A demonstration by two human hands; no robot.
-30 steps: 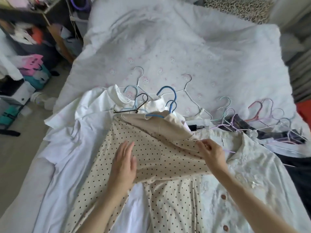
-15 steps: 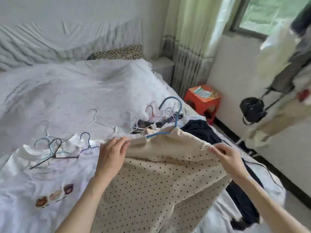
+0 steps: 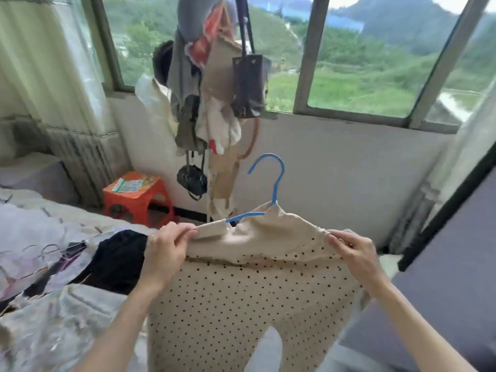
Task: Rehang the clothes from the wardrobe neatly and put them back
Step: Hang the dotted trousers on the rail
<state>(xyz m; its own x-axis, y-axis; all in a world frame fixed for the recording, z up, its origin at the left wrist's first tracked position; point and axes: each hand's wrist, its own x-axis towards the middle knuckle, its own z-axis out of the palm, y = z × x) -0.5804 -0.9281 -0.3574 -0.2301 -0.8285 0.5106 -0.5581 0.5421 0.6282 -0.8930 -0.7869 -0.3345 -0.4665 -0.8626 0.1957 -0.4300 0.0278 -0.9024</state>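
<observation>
holding up a polka-dot garment [image 3: 241, 291] on a blue hanger [image 3: 271, 183], left hand [image 3: 163, 253] and right hand [image 3: 354, 253] pinching its shoulders (hook upright)

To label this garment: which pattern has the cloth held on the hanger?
Beige with small black dots, clearest in the head view.

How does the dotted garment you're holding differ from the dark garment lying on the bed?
The dotted garment is beige with small black dots; the dark garment looks plain black. The dotted one is on a blue hanger, held up by the left hand and right hand; the dark one lies crumpled on the bed, untouched. Both are soft fabric.
</observation>
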